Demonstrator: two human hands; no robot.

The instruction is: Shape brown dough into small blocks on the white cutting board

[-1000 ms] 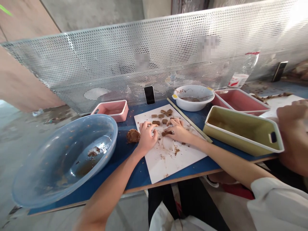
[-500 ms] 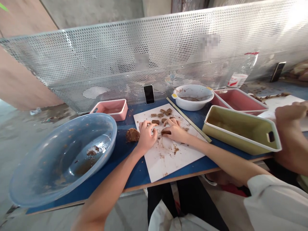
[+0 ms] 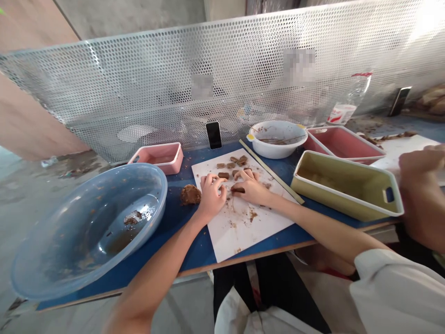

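Note:
A white sheet (image 3: 222, 234), smeared with brown crumbs, lies in front of me. Several small brown clay blocks (image 3: 231, 165) sit toward its far side. My right hand (image 3: 253, 189) has its thumb and fingers around a brown clay piece (image 3: 238, 189), low over the sheet. My left hand (image 3: 211, 195) rests at the sheet's left part, fingers curved and thumb apart, with nothing visible between them. Just beyond its fingertips lies another clay block (image 3: 223, 176). To the left of that hand is a larger brown clay lump (image 3: 190, 195) on the blue table (image 3: 194, 248).
A big blue basin (image 3: 93, 222) stands left, a pink tray (image 3: 160, 155) behind it. Ahead are a phone (image 3: 213, 135), a white basin (image 3: 277, 147) and a thin strip (image 3: 273, 172). Rightward are a green bin (image 3: 344, 197), a pink bin (image 3: 351, 144) and another person's arm (image 3: 422, 195).
The whole view has shifted slightly. Both hands stay nearly in place on the sheet, the right fingers moving a little around the clay piece.

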